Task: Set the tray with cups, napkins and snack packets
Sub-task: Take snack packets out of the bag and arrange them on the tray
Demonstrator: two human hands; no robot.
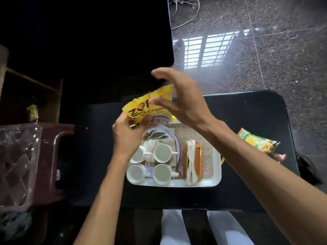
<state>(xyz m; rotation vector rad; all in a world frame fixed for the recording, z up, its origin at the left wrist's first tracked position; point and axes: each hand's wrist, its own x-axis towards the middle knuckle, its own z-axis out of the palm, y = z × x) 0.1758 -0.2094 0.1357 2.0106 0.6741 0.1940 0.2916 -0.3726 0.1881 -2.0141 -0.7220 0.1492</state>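
Note:
A white tray (pixel 215 179) lies on a black table (pixel 247 110). On its left side stand several white cups (pixel 162 152) on folded napkins. On its right side a brown holder (pixel 196 160) carries white napkins (pixel 191 161). Above the tray's far end my left hand (pixel 126 137) grips the lower left corner of a yellow snack packet (pixel 148 105). My right hand (pixel 178 101) hovers over the packet's right end with fingers spread; its thumb lies across the packet's front, and whether it touches is unclear.
A green and yellow snack packet (pixel 256 141) and a dark pink one (pixel 279 157) lie on the table right of the tray. A clear plastic container (pixel 17 156) sits on a maroon stool (pixel 60 138) at left. Speckled floor lies beyond the table.

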